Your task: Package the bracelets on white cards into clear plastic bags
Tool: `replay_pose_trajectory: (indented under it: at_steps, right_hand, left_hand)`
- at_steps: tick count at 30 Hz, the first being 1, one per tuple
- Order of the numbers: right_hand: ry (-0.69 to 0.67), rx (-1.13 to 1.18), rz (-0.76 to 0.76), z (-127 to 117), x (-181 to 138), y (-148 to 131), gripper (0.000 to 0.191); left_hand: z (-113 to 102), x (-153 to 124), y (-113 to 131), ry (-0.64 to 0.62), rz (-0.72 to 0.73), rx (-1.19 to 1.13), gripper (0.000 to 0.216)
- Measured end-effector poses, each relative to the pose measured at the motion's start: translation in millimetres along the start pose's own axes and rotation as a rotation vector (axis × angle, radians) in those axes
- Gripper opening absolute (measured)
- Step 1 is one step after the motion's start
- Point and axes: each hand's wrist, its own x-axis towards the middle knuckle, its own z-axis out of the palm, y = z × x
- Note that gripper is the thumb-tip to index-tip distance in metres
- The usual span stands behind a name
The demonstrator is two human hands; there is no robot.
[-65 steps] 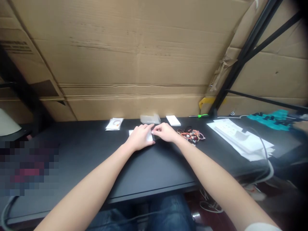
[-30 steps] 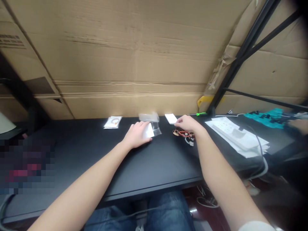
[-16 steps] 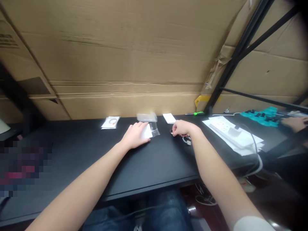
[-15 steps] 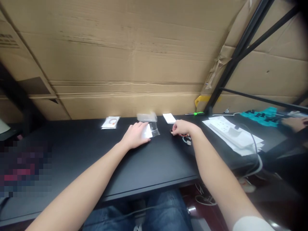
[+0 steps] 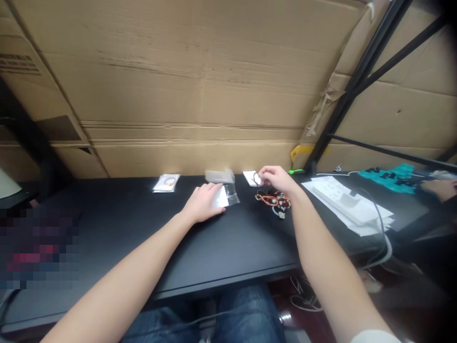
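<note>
My left hand (image 5: 204, 202) lies on the table over a small clear plastic bag (image 5: 233, 194) with a white card in it, thumb and fingers at opposite edges. Between the thumb and fingertips of my right hand (image 5: 274, 179) is a thin dark cord loop (image 5: 255, 179), raised in front of a white card (image 5: 249, 177). Below that hand lies a tangled pile of cord bracelets (image 5: 268, 199), orange, red and pale, some with beads. My right wrist hides part of the pile.
A stack of packed white cards (image 5: 166, 183) lies back left, with a clear packet (image 5: 219, 176) behind my left hand. White papers (image 5: 371, 228) under a power strip (image 5: 333, 194) are at right, near teal holders (image 5: 389, 178) and another person's hand (image 5: 441, 189). Cardboard (image 5: 200, 95) walls the back.
My right hand has risen and moved back from the bracelet pile with a dark cord loop in its fingers, uncovering more of the pile. My left hand stays on the bag.
</note>
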Motion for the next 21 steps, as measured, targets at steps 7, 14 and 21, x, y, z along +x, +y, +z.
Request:
replay_pose_trajectory:
  at_steps: [7,14,21]
  right_hand:
    - [-0.423,0.000,-0.007,33,-10,-30,0.036]
    - [-0.553,0.057,-0.034,49,-8,-30,0.034]
    - [-0.554,0.069,-0.020,41,-7,-29,0.034]
  left_hand:
    - [0,0,-1,0.034,0.045,0.014,0.075]
    - [-2,0,1,0.017,0.102,-0.005,0.071]
    - [-2,1,2,0.012,0.104,-0.020,0.070]
